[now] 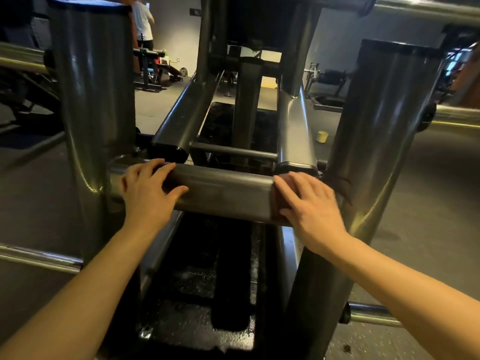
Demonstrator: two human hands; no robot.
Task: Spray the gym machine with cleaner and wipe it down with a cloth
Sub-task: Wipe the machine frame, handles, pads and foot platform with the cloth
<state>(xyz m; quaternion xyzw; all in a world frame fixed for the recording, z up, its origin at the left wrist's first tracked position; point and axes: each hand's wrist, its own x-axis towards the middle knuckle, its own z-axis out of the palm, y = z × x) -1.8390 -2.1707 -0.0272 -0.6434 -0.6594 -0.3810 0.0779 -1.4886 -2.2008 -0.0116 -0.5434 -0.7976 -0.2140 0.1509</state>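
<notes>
A large dark metal gym machine (233,100) filled most of the view, standing on a grey gym floor (428,193). Two thick upright columns framed it: one at the left (96,100) and one at the right (374,141), both glossy and catching light. Between them, two sloping frame tubes ran away from the viewer, one on the left (181,113) and one on the right (293,126). A horizontal crossbar (223,193) joined the two columns across the middle of the view. Below it lay a dark base plate (197,294), its surface glinting as if wet.

Two bare forearms reached in from the bottom corners. The left hand (148,193) rested on the left end of the crossbar, fingers spread and draped over its top, loosely laid rather than clenched, holding nothing. The right hand (309,203) pressed flat on the right end of the crossbar, fingers extended over a small reddish-brown cloth (279,201), which was pinned between palm and bar, with only its left edge showing beyond the fingertips.

On the floor beyond the right column sat one small pale yellow cylindrical object (322,136), too small to identify. In the far background, at the upper left, one person (142,22) in a light shirt stood near another bench machine (153,71).
</notes>
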